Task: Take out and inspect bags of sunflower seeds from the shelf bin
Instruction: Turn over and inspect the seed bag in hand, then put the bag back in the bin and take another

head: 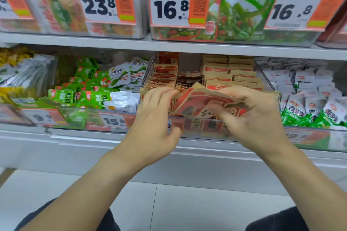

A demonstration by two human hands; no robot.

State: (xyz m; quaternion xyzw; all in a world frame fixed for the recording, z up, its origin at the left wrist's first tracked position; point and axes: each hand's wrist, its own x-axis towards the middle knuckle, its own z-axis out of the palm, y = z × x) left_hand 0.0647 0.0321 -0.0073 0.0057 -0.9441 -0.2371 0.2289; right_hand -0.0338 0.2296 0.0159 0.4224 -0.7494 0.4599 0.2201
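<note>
a: where is the bag of sunflower seeds (199, 99) relative to the hands?

b: it sits between them, just above the front edge of the clear shelf bin (199, 126). it is a kraft-brown and red bag, tilted, its top corner pointing up and back toward the rows of the same bags (231, 77) standing in the bin.

a: who has hold of it?

b: the right hand (257, 116). its fingers curl over the bag's right end from above and the thumb comes in underneath, so the bag is pinched along that side. most of the bag sticks out to the left of the grip.

a: and the left hand (155, 118)?

b: it is at the bag's left edge, fingers bent into the front rows of bags. the fingertips are blurred, so i can't tell whether they grip anything or only touch.

a: what is around the bin?

b: green and white snack packets (90, 92) in the bin to the left, white packets (309, 88) to the right. above, a shelf with price tags, one reading 16.8 (170, 8). below, a pale tiled floor (187, 208).
</note>
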